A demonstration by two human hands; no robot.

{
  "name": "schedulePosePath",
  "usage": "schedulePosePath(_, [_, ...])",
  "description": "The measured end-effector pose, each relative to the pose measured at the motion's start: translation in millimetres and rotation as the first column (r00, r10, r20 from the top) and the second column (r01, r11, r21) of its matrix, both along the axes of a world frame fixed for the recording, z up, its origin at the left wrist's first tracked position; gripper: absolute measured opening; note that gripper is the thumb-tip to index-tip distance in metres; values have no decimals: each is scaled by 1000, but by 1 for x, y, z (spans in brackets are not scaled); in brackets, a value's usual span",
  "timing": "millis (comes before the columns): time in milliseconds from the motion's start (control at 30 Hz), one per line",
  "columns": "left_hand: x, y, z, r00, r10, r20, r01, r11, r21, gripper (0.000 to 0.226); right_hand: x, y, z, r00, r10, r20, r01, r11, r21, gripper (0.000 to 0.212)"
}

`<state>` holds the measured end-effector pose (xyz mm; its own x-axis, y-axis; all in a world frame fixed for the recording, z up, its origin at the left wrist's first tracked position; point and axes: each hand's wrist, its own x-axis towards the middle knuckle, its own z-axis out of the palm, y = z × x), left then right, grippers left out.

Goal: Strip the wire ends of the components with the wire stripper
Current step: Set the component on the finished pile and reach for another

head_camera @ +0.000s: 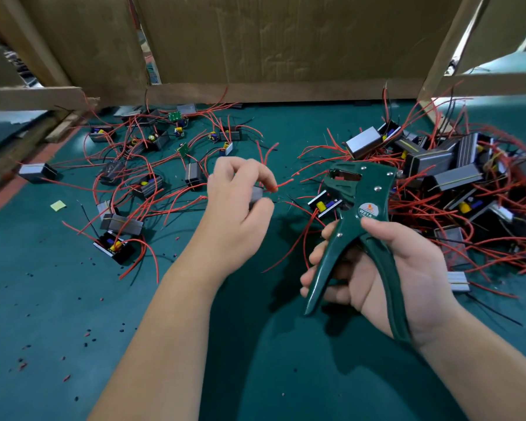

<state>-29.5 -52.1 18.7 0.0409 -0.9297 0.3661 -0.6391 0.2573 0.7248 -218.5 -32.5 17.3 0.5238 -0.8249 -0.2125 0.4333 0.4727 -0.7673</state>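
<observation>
From the head camera: the left hand (240, 196) is up over the middle of the teal-covered worktop (286, 375), fingers curled round a small grey block-shaped component (257, 194). Thumb and forefinger pinch its thin red wire (283, 184) right at the fingertips, and the free end pokes out to the right, tipped slightly upward. Just a short gap away, not touching, sits the head of the dark green metal wire stripper (356, 226). It's gripped by the right hand (386, 275), head pointing up and left toward that wire end. The fingers wrap one handle, the other lies in the palm, the thumb rests near the round label, and the handles stand spread apart. A sliver of red shows in the opening of the tool's head.

Behind the stripper, on the right, lies a heaped pile of grey boxes (456, 177) tangled in red leads. Left of the hands, scattered units (146, 183) lie spread out, well apart from one another. Tiny red and black insulation bits (85, 332) dot the near-left worktop. A brown cardboard wall (286, 41) stands at the back.
</observation>
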Motion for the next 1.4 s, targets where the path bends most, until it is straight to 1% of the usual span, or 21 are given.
schedulePosePath(67, [-1,-1,1,999,-10,-41,9,1000,-29,29,0,-1,1,1000,2,5,-2,1000,13,40])
schedulePosePath(133, [-2,-2,1,997,17,-76,-20,999,-37,29,-1,-1,0,1000,22,3,-22,1000,22,42])
schedulePosePath(200, [-2,-3,1,984,54,-171,-58,998,-21,31,-1,1,-1,998,55,6,-55,998,15,45])
schedulePosePath(267, [-2,-3,2,951,70,-300,-76,997,-9,32,0,2,-4,995,94,12,-94,996,-3,53])
schedulePosePath(367, [-2,-3,6,888,50,-457,-68,997,-24,32,0,1,-5,992,124,11,-124,992,-8,63])
schedulePosePath(433, [-2,-3,8,827,10,-562,-36,999,-34,33,1,1,-5,990,139,17,-139,990,-12,62])
schedulePosePath(500, [-2,-2,10,745,-44,-665,26,999,-37,33,1,1,-4,988,148,32,-148,989,-18,61])
schedulePosePath(567, [-2,-1,12,685,-85,-723,81,996,-40,33,0,2,-3,987,152,56,-150,988,-28,60])
schedulePosePath(667, [-4,0,13,655,-94,-750,94,995,-43,31,0,3,-1,981,164,104,-160,986,-49,58])
schedulePosePath(900, [-3,-2,12,635,-95,-767,69,995,-66,30,-3,5,2,957,224,182,-211,973,-91,53])
schedulePosePath(1000, [-2,-3,11,654,-97,-750,55,995,-80,30,-4,5,2,953,247,173,-231,967,-105,53])
schedulePosePath(1100, [-1,-2,11,640,-147,-754,98,989,-110,34,-3,5,0,958,247,148,-235,967,-97,54])
schedulePosePath(1200, [-2,-1,12,627,-182,-757,129,983,-130,32,-1,4,-1,968,237,81,-232,970,-74,55])
schedulePosePath(1267, [-2,0,12,637,-184,-748,128,983,-133,32,-1,4,-1,965,254,66,-251,966,-59,55])
schedulePosePath(1400, [-2,0,11,712,-185,-678,120,982,-143,34,-2,6,1,945,318,73,-311,946,-91,51])
